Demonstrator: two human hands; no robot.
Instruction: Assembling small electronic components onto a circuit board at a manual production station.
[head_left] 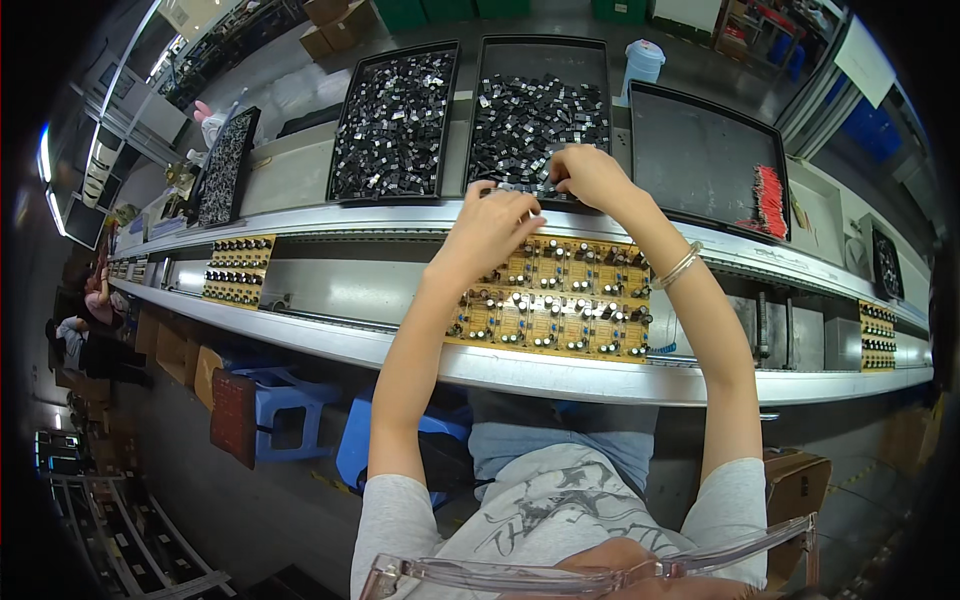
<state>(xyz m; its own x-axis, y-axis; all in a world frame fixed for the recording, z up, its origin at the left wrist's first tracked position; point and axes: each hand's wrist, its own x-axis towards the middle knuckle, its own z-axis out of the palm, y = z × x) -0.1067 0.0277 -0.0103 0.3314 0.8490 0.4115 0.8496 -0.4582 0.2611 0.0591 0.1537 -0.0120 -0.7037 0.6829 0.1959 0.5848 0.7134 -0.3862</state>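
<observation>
A yellow-brown circuit board sits on the rail line in front of me, with rows of white-topped cylindrical parts and small blue parts. My left hand is above its far left corner, fingers curled; whatever they may hold is hidden. At the near edge of the middle black tray, my right hand has its fingertips pinched together among small black components. What sits in that pinch is too small to make out. A few black pieces lie by the tray's near rim, between my two hands.
Another tray of black components stands to the left. The right tray holds a pile of red-and-black parts. More boards sit along the line. Blue stools stand below the metal edge. Other people are at far left.
</observation>
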